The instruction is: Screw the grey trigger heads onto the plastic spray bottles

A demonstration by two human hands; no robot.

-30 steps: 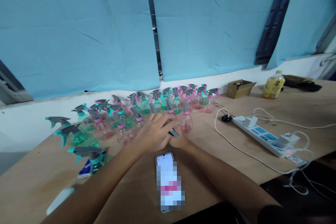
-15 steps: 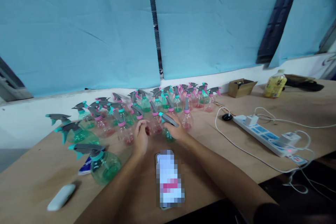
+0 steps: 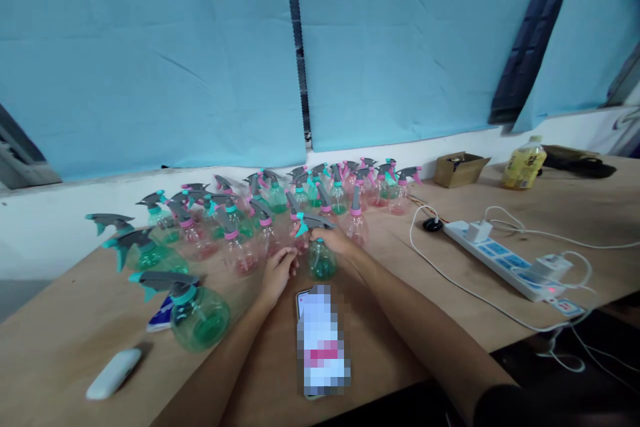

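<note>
Gripping the green spray bottle (image 3: 321, 265) by its neck, the right hand (image 3: 337, 241) held it upright on the counter (image 3: 60, 340) beyond the phone (image 3: 323, 340), the left hand (image 3: 277, 273) open beside it, other bottles (image 3: 235, 230) clustered behind.

Left hand (image 3: 277, 275) and right hand (image 3: 341, 244) bare; black sleeve (image 3: 505, 407) on the right upper arm.

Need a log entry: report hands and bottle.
Right hand grips green clear plastic spray bottle at neck. Left hand open beside it. Flat smartphone lies nearby.
</note>
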